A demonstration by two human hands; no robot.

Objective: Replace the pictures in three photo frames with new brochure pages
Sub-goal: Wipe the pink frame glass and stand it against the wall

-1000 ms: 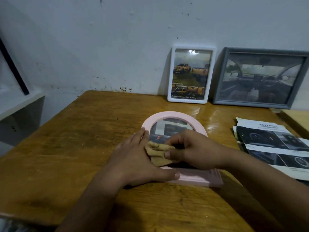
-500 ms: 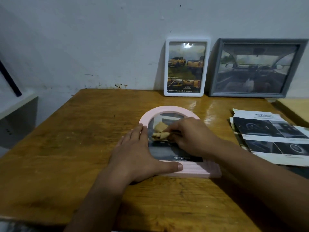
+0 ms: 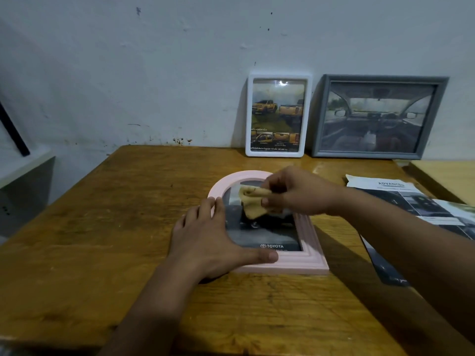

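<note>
A pink arch-topped photo frame [image 3: 307,258] lies flat on the wooden table [image 3: 108,227], showing a dark car brochure page. My left hand [image 3: 213,240] rests flat on the frame's left side, fingers straight, thumb along its bottom edge. My right hand [image 3: 298,192] pinches a crumpled tan cloth [image 3: 250,201] against the upper part of the glass. A white frame [image 3: 279,115] with yellow trucks and a grey frame [image 3: 377,116] with a car interior lean upright against the wall.
Loose brochure pages [image 3: 416,209] lie at the table's right edge. A lighter wooden surface [image 3: 447,176] adjoins the table at the far right. A white shelf [image 3: 23,163] stands to the left, below table height.
My right hand has carried the cloth from the lower middle of the glass up toward the arch. The left hand stays on the frame's left side.
</note>
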